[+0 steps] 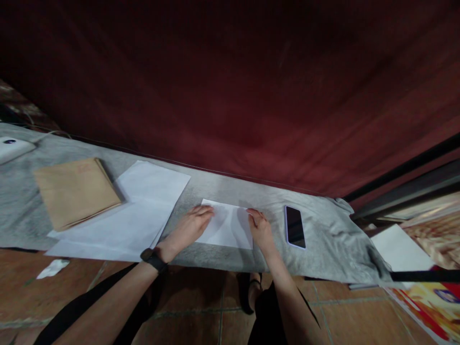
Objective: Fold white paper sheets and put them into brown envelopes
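Note:
A small white sheet of paper [224,230], possibly folded, lies on the grey cloth in front of me. My left hand [197,221], with a dark watch on its wrist, is at the sheet's left edge, fingers bent over the upper left part. On the opposite side, my right hand [259,228] grips the upper right edge with curled fingers and thumb. The undersides of both hands are hidden. Left of my left hand, large white paper sheets [151,191] lie spread out, marked by a crease.
A brown paper envelope stack [77,191] rests on the large sheets. To the right lies a phone [295,227] in a light purple case. A white device [14,149] with a cable is far left. The grey cloth [330,239] covers the narrow surface; a dark red curtain [230,96] hangs behind.

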`<state>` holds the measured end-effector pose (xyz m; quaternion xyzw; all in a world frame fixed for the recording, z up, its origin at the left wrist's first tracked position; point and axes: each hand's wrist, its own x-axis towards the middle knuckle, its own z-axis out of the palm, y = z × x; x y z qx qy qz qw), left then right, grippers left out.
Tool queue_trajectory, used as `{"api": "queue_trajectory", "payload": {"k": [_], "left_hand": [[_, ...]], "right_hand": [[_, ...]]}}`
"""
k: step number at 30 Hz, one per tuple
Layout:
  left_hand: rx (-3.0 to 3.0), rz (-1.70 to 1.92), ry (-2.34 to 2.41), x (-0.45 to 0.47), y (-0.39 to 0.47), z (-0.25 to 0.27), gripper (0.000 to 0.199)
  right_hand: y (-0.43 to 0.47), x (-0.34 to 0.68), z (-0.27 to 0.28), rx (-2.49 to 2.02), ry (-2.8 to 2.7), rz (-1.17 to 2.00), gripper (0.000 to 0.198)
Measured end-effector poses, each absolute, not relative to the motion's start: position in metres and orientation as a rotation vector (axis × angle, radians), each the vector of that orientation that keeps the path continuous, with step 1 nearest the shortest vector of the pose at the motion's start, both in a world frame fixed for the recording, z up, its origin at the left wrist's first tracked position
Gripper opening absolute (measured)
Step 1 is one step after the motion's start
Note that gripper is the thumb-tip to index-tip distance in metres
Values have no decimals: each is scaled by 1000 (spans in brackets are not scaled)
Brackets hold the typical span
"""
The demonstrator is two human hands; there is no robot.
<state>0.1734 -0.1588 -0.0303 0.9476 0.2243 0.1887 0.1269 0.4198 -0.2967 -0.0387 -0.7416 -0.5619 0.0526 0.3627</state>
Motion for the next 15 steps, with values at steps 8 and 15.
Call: {"api": "queue_trajectory", "payload": {"k": [8,15], "left_hand": [[2937,394,762,208,-201,-56,54],[2956,426,903,202,-198,-70,55]], "right_hand": [[-285,344,-64,-2053,-1772,17,49],[-295,361,-67,-2179,-1775,-172,54]]}}
